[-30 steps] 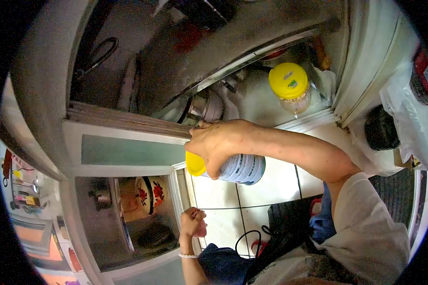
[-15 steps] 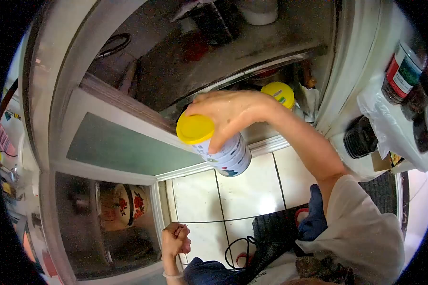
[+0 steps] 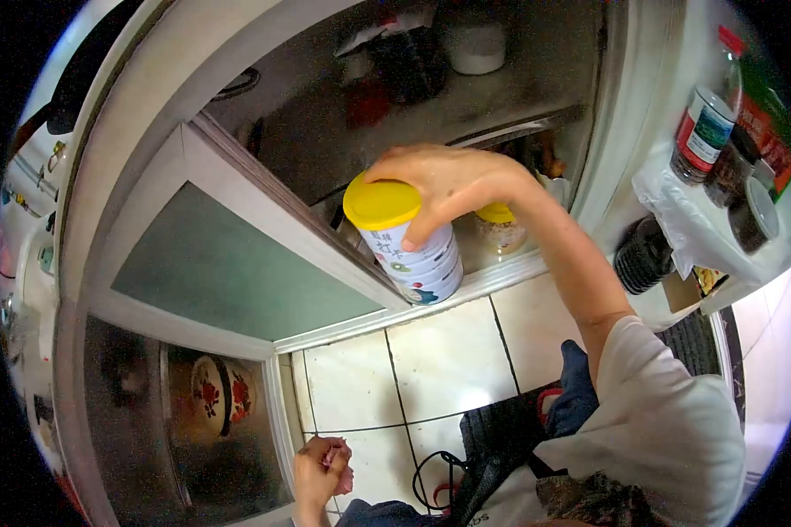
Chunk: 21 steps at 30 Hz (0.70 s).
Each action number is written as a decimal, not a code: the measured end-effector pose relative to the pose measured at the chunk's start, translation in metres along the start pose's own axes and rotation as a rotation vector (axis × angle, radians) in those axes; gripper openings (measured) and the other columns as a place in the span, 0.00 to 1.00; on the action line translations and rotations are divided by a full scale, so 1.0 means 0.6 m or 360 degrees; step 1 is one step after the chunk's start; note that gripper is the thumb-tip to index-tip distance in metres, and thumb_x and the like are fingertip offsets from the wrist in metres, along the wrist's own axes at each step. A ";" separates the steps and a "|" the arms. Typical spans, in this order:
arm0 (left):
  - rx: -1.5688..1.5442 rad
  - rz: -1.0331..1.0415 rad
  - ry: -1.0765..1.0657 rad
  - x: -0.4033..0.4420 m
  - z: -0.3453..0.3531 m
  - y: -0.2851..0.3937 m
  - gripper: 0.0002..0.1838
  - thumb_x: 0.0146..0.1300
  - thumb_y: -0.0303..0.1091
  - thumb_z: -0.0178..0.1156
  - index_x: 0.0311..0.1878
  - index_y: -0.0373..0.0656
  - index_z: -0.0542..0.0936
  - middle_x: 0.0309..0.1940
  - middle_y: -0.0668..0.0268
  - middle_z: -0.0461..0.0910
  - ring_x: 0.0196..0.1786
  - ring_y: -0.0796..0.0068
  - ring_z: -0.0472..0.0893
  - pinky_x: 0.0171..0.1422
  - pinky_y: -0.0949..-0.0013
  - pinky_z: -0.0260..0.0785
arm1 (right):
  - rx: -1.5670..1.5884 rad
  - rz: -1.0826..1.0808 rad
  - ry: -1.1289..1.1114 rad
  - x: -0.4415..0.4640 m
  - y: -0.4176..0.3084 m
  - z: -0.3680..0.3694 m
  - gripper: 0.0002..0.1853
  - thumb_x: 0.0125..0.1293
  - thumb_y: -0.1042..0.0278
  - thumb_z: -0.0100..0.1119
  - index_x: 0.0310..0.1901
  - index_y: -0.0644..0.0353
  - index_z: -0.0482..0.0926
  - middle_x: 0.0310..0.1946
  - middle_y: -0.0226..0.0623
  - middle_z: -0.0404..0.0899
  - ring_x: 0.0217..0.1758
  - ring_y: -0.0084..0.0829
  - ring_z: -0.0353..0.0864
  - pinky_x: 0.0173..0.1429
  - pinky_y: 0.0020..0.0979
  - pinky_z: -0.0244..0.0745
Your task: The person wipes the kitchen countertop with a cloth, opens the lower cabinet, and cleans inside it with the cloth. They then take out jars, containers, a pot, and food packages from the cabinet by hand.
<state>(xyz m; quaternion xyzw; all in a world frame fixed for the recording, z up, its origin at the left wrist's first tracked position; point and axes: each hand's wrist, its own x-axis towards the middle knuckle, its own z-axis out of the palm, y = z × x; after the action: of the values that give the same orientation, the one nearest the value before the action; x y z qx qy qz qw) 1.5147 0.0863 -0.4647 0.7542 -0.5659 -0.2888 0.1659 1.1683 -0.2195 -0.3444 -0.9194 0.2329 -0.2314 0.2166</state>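
Note:
My right hand [image 3: 444, 189] is wrapped round the upper part of a white can [image 3: 422, 263] with a yellow lid, in the cabinet's open doorway. The can leans slightly, its base near the white cabinet sill [image 3: 492, 279]. Behind my wrist stands a jar [image 3: 501, 233] with a yellow lid, partly hidden. Low on the left, my left hand [image 3: 319, 470] is closed on a crumpled pink cloth [image 3: 340, 463], above the tiled floor.
A cabinet door with a greenish panel [image 3: 246, 263] is on the left. Behind another pane is a floral pot [image 3: 222, 395]. At the right, a bottle [image 3: 707, 114] and jars stand on a plastic-covered surface [image 3: 668, 189]. A black mat [image 3: 501, 439] lies below.
The can has moved from over the floor toward the cabinet opening and become more upright, still in my right hand. The view has shifted, and my left hand appears lower.

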 end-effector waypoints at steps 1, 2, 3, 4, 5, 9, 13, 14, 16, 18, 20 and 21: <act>0.0030 0.0058 0.0022 -0.005 -0.002 0.008 0.08 0.51 0.28 0.61 0.34 0.35 0.81 0.29 0.56 0.82 0.32 0.63 0.83 0.37 0.66 0.74 | -0.0007 0.0013 0.0009 0.000 -0.004 0.000 0.44 0.36 0.51 0.68 0.57 0.67 0.69 0.51 0.52 0.72 0.54 0.49 0.71 0.56 0.38 0.67; 0.0036 0.0068 0.0010 -0.005 -0.001 0.002 0.08 0.51 0.28 0.61 0.34 0.35 0.81 0.29 0.56 0.82 0.32 0.63 0.83 0.37 0.66 0.74 | -0.0050 0.0029 0.0003 0.001 -0.009 0.003 0.43 0.36 0.51 0.68 0.57 0.67 0.69 0.50 0.52 0.72 0.54 0.49 0.71 0.56 0.38 0.67; -0.0045 -0.0006 -0.0011 -0.008 0.001 -0.008 0.08 0.51 0.28 0.61 0.34 0.35 0.81 0.28 0.56 0.82 0.31 0.64 0.83 0.37 0.67 0.74 | -0.0093 0.0041 -0.0003 0.003 -0.013 0.005 0.43 0.36 0.52 0.68 0.57 0.67 0.70 0.50 0.53 0.72 0.54 0.49 0.71 0.56 0.38 0.68; -0.0125 -0.0083 -0.0032 -0.008 0.002 -0.013 0.08 0.51 0.27 0.61 0.34 0.34 0.81 0.28 0.56 0.82 0.31 0.65 0.83 0.37 0.67 0.74 | -0.0092 0.0050 0.0005 0.006 -0.013 0.009 0.43 0.36 0.52 0.68 0.57 0.67 0.70 0.50 0.53 0.72 0.54 0.49 0.71 0.56 0.38 0.68; -0.0179 -0.0124 -0.0028 -0.012 0.001 -0.001 0.08 0.50 0.25 0.60 0.35 0.33 0.81 0.28 0.56 0.82 0.31 0.66 0.83 0.36 0.68 0.75 | -0.0122 -0.0008 0.0022 0.009 -0.010 0.015 0.43 0.36 0.52 0.68 0.57 0.67 0.70 0.50 0.53 0.72 0.53 0.49 0.72 0.56 0.38 0.68; -0.0216 -0.0130 -0.0032 -0.016 0.006 0.007 0.08 0.52 0.25 0.59 0.36 0.31 0.81 0.28 0.56 0.82 0.31 0.68 0.83 0.36 0.70 0.74 | -0.0094 -0.0099 0.0028 0.008 -0.003 0.018 0.43 0.36 0.53 0.68 0.57 0.66 0.70 0.48 0.54 0.72 0.52 0.49 0.72 0.56 0.38 0.68; -0.0025 0.0107 -0.0069 -0.018 0.002 0.035 0.07 0.56 0.22 0.54 0.35 0.27 0.77 0.24 0.57 0.81 0.22 0.71 0.82 0.26 0.69 0.76 | -0.0105 -0.0053 0.0056 0.007 -0.003 0.021 0.42 0.35 0.53 0.69 0.56 0.65 0.71 0.48 0.54 0.73 0.52 0.50 0.72 0.56 0.38 0.68; -0.0127 -0.0002 -0.0074 -0.023 0.003 0.063 0.07 0.57 0.22 0.54 0.35 0.27 0.77 0.24 0.57 0.81 0.22 0.70 0.82 0.26 0.69 0.76 | -0.0103 -0.0074 0.0063 0.006 -0.001 0.021 0.42 0.35 0.53 0.69 0.56 0.65 0.71 0.47 0.54 0.73 0.52 0.50 0.72 0.56 0.39 0.68; -0.0220 -0.0094 -0.0095 -0.019 0.006 0.072 0.07 0.57 0.23 0.55 0.36 0.27 0.77 0.25 0.57 0.81 0.22 0.70 0.82 0.26 0.69 0.76 | -0.0110 -0.0074 0.0082 0.004 0.001 0.018 0.42 0.35 0.53 0.69 0.56 0.65 0.71 0.47 0.54 0.73 0.52 0.50 0.72 0.56 0.39 0.68; -0.0387 -0.0157 -0.0070 -0.016 0.013 0.047 0.07 0.58 0.21 0.53 0.37 0.27 0.76 0.25 0.56 0.81 0.23 0.69 0.82 0.28 0.68 0.77 | -0.0106 -0.0077 0.0058 0.004 0.000 0.018 0.42 0.35 0.53 0.69 0.55 0.64 0.72 0.46 0.54 0.73 0.52 0.51 0.72 0.55 0.39 0.69; -0.0244 0.0004 -0.0094 -0.010 0.011 0.050 0.07 0.57 0.18 0.51 0.37 0.26 0.76 0.27 0.55 0.81 0.25 0.69 0.82 0.29 0.68 0.78 | -0.0125 -0.0033 0.0078 0.001 0.000 0.017 0.41 0.35 0.52 0.69 0.55 0.65 0.72 0.46 0.55 0.73 0.52 0.51 0.72 0.55 0.40 0.69; -0.0210 -0.0073 -0.0126 -0.010 0.008 0.065 0.07 0.56 0.18 0.50 0.37 0.26 0.76 0.28 0.55 0.82 0.25 0.69 0.82 0.30 0.68 0.79 | -0.0112 -0.0050 0.0062 0.002 0.002 0.016 0.41 0.35 0.52 0.69 0.54 0.65 0.72 0.46 0.55 0.73 0.52 0.52 0.72 0.55 0.40 0.69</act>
<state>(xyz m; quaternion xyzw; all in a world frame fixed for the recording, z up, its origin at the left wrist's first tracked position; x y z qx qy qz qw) 1.4809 0.0804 -0.4443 0.7424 -0.5342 -0.3589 0.1861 1.1740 -0.2186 -0.3523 -0.9253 0.2305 -0.2443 0.1760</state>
